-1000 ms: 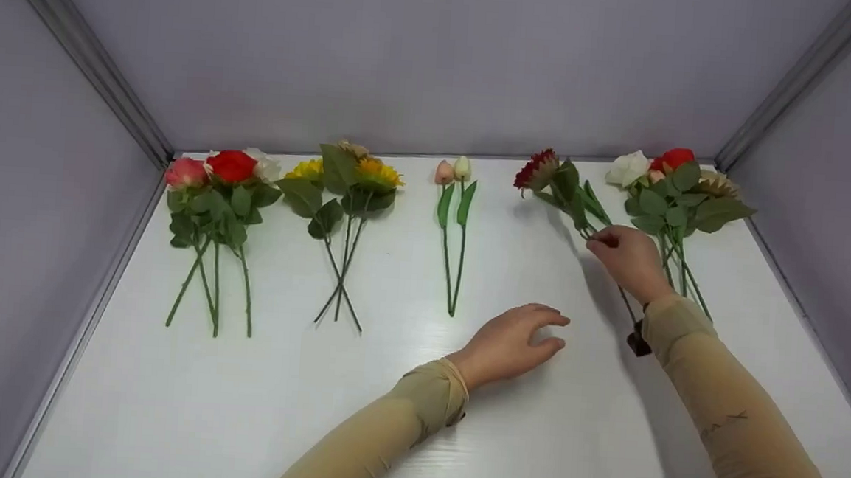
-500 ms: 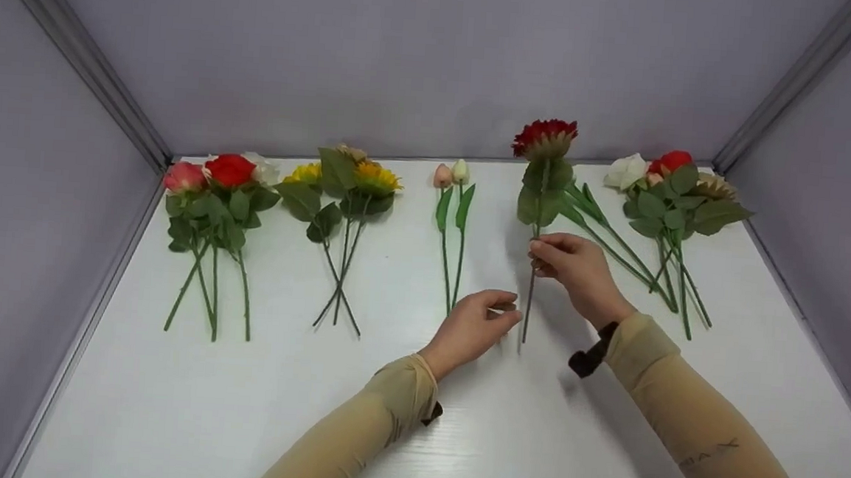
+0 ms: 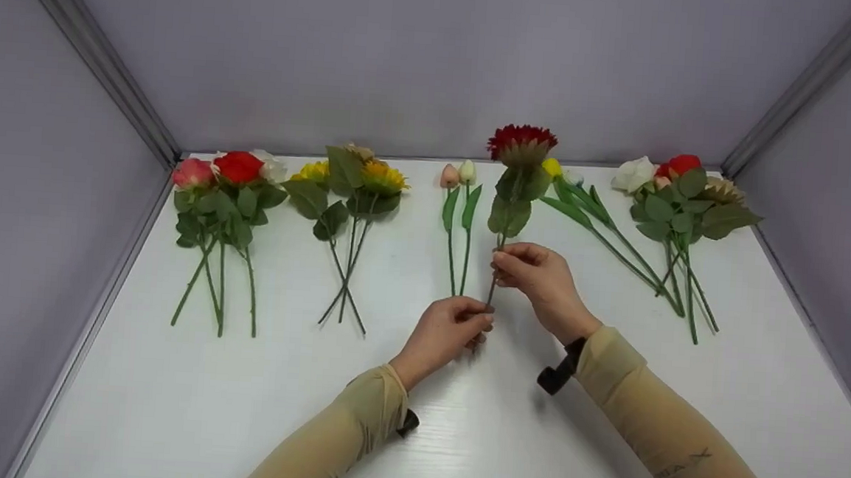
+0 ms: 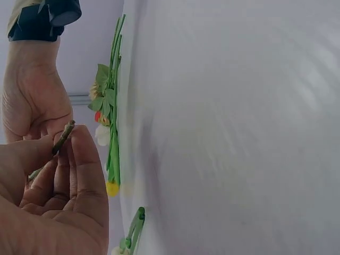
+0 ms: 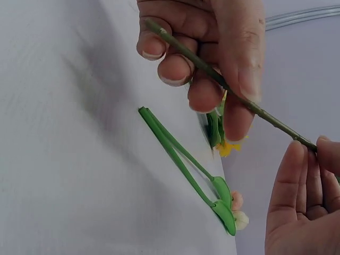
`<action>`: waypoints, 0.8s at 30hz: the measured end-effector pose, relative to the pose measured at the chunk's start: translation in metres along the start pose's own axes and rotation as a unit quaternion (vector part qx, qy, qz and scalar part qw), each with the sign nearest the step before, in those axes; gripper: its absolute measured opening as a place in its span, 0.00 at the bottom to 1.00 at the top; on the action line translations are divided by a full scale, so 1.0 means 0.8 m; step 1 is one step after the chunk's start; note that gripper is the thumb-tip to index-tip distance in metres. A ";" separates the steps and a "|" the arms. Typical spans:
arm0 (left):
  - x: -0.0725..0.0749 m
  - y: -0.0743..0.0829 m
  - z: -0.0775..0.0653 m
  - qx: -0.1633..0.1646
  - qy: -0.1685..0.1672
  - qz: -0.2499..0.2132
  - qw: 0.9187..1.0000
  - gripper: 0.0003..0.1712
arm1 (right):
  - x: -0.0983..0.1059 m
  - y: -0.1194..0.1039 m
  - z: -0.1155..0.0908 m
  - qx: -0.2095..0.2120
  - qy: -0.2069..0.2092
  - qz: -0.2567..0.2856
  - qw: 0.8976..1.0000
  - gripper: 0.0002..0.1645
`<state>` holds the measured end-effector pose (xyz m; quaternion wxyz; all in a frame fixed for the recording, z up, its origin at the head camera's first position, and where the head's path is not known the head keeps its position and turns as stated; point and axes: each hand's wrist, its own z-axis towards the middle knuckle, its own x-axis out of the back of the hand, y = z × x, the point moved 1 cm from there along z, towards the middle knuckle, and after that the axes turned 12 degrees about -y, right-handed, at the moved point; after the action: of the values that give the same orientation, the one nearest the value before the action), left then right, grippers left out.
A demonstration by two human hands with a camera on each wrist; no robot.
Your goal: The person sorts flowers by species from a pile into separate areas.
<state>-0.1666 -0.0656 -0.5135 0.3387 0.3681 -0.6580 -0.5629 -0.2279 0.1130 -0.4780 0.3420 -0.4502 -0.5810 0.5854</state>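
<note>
A dark red flower (image 3: 522,145) with fringed petals and broad green leaves stands nearly upright in front of me, lifted off the table. My right hand (image 3: 544,287) pinches its stem just below the leaves, between thumb and fingertips. Lower down, my left hand (image 3: 438,336) grips the same stem near its bottom end. In the right wrist view the bare stem (image 5: 276,123) runs between both hands, its cut end sticking out past my left fingers. Two tulips (image 3: 455,230), one pink and one cream, lie just left of the flower, their stem ends close behind my left hand.
On the white table (image 3: 164,408), sunflowers (image 3: 359,183) lie left of centre, with a rose bunch (image 3: 225,190) farther left. To the right are yellow and white tulips (image 3: 597,212) and a mixed bunch (image 3: 683,196). Grey panels (image 3: 436,62) wall the back and sides.
The red flower was lifted from the right by my right hand, turned upright and brought left. My left hand, earlier free, moved left and took the lower stem.
</note>
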 end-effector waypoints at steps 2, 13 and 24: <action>0.002 -0.002 -0.002 0.002 0.001 0.010 1.000 0.15 | -0.002 0.002 0.001 -0.005 0.002 0.003 1.000 0.20; 0.006 -0.007 -0.010 0.002 0.007 0.048 0.999 0.13 | -0.011 0.010 0.002 -0.020 -0.009 0.009 1.000 0.25; 0.037 -0.002 -0.021 -0.014 0.059 0.206 0.977 0.12 | -0.044 0.014 0.015 -0.015 0.001 -0.024 1.000 0.19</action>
<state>-0.1668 -0.0994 -0.5122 0.4910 0.2522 -0.6906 -0.4673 -0.2250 0.0751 -0.4859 0.3495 -0.4421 -0.5999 0.5679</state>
